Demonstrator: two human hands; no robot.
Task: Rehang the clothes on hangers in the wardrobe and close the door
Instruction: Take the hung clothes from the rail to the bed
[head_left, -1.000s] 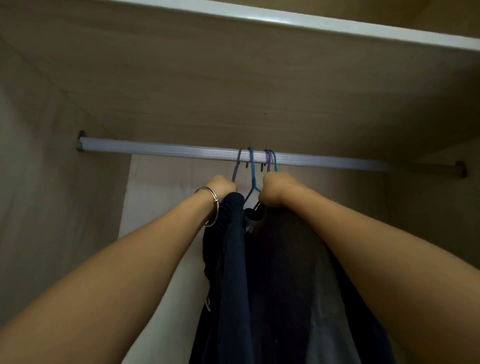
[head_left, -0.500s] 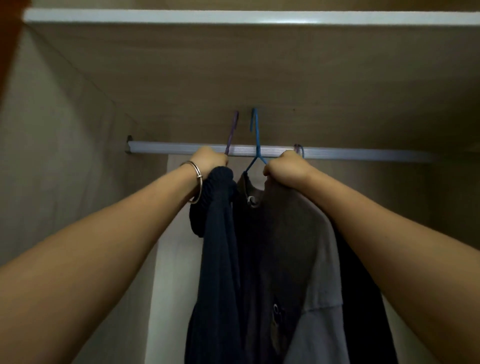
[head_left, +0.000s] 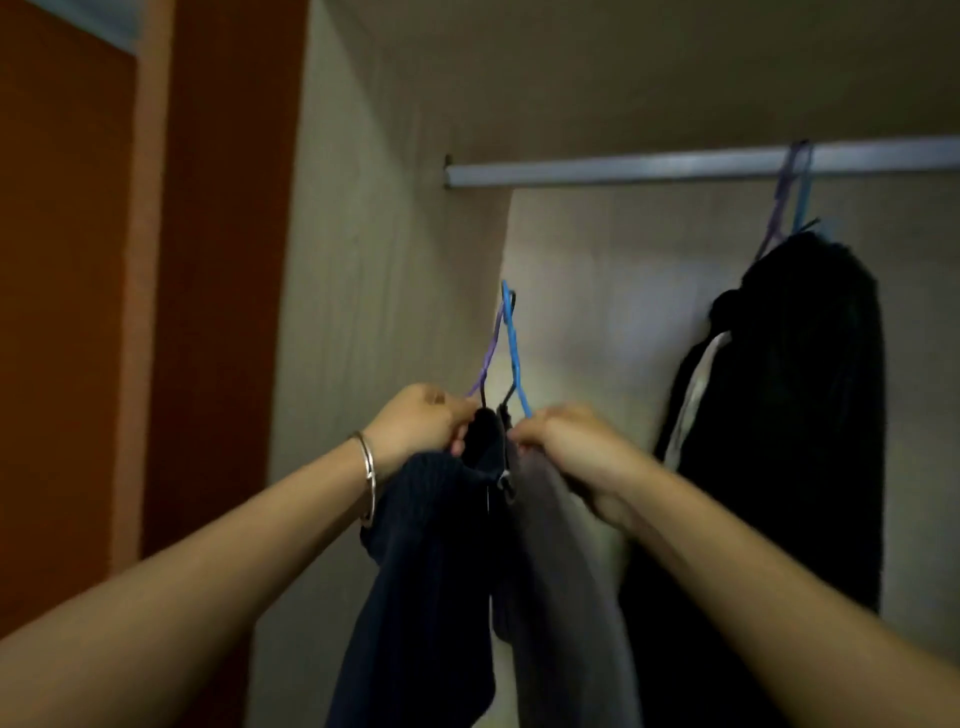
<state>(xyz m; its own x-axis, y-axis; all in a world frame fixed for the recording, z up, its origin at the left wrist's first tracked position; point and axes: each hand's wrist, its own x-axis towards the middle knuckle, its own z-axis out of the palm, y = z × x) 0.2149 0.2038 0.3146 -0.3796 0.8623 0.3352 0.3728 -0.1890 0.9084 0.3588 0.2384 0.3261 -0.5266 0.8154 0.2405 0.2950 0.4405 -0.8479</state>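
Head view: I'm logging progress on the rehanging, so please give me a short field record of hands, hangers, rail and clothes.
left hand: grips navy knit garment at its purple hanger
right hand: grips grey garment at its blue hanger
held hooks: off the rail, below it
rail load: black clothes hang toward the right

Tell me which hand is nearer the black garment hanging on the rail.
Right. The right hand is left of the black garment; the left hand lies farther left.
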